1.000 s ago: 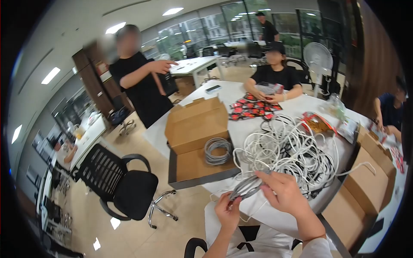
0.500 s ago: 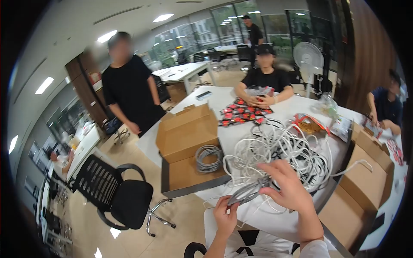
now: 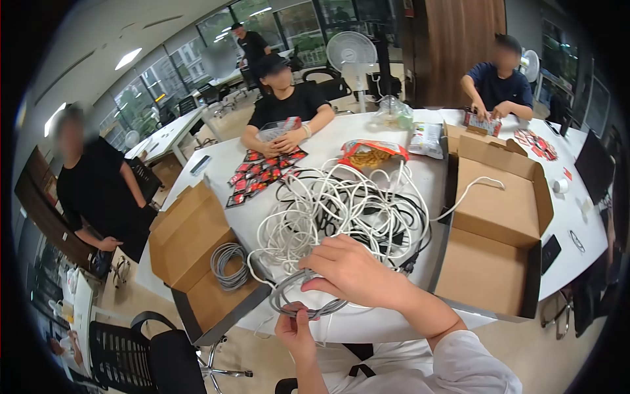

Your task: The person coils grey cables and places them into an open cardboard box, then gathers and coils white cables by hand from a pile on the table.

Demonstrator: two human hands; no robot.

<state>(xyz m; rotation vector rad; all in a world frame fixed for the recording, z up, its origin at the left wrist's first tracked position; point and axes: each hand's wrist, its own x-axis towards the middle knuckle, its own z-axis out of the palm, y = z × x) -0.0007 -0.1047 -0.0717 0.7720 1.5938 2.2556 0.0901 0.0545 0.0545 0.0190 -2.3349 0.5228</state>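
A loose coil of grey cable (image 3: 279,297) is held above the near edge of the white table. My left hand (image 3: 296,333) pinches the coil's lower side between thumb and fingers. Over its upper right side, my right hand (image 3: 356,270) has its fingers curled round the cable, with the thumb below them. Just behind my hands lies a big tangle of white cables (image 3: 289,223), with black cables (image 3: 335,207) mixed in. Another grey cable coil (image 3: 230,266) rests inside the open cardboard box (image 3: 197,295) on the left.
A second open cardboard box (image 3: 489,262) stands at the right, a white cable end reaching over it. Behind the tangle are red-and-black packets (image 3: 252,174), an open snack bag (image 3: 374,156) and a white packet (image 3: 426,140). Several people are around the table; an office chair (image 3: 125,354) stands at lower left.
The view has swung to the right. My right hand, spread beside the coil before, has closed over its upper part. The grey cable now shows as a wider, rounder loop.
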